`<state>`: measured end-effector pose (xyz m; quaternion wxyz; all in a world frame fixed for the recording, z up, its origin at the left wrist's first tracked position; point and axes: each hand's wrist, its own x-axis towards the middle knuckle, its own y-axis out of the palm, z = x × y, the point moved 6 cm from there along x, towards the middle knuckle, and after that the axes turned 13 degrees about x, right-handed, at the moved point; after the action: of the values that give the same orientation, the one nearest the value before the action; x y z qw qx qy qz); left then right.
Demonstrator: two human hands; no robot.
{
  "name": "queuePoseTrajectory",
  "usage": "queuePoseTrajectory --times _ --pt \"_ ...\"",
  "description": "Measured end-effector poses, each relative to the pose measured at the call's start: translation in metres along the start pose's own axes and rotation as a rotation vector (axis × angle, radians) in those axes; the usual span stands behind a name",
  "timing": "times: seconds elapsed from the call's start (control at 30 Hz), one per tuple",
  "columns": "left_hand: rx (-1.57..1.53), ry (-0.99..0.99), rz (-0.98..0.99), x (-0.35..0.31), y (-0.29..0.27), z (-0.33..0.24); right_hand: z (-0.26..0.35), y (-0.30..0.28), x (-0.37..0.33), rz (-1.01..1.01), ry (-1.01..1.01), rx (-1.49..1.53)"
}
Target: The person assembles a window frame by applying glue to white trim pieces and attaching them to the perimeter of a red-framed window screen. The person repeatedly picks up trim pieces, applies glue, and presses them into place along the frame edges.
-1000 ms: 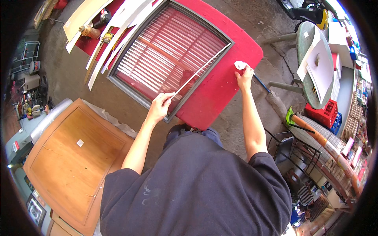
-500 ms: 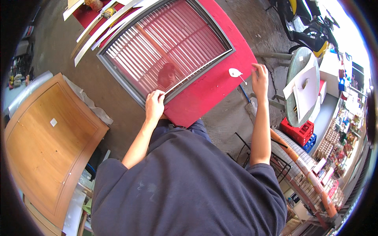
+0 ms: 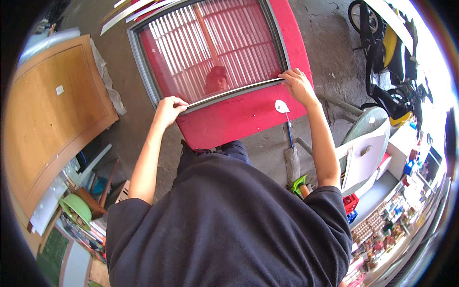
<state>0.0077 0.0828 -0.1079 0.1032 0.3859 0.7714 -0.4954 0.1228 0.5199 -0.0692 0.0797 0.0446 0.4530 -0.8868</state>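
Observation:
A grey window frame with a glass pane lies on a red tabletop in front of me. The pane reflects a corrugated roof and a person. Along the near side of the frame runs a thin light strip. At its left end, by the near left corner, my left hand is closed in a pinch. My right hand bends its fingers over the near right corner, at the other end of the strip. Their fingertips partly hide both ends.
A white leaf-shaped fan lies on the red top near my right hand. Rightward are a round table with papers and a motorbike. A large wooden panel stands at left. Long strips lie beyond the frame.
My right hand has moved left and come onto the frame's near right corner; before, it hung in the air beyond the table's edge. My left hand stays at the near left corner. The view has turned.

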Motion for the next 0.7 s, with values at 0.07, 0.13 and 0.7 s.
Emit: queuePoseTrajectory --times 0.07,0.13,0.7 --pt "-0.012 -0.071 0.068 0.002 -0.003 -0.009 -0.006 -0.002 -0.002 -0.017 -0.040 0.019" --pt "-0.072 -0.130 0.100 0.006 0.001 -0.003 -0.004 -0.004 -0.004 -0.034 -0.076 0.027" --pt "0.108 -0.217 0.350 0.039 0.005 -0.005 -0.011 0.000 -0.007 -0.065 -0.117 -0.032"
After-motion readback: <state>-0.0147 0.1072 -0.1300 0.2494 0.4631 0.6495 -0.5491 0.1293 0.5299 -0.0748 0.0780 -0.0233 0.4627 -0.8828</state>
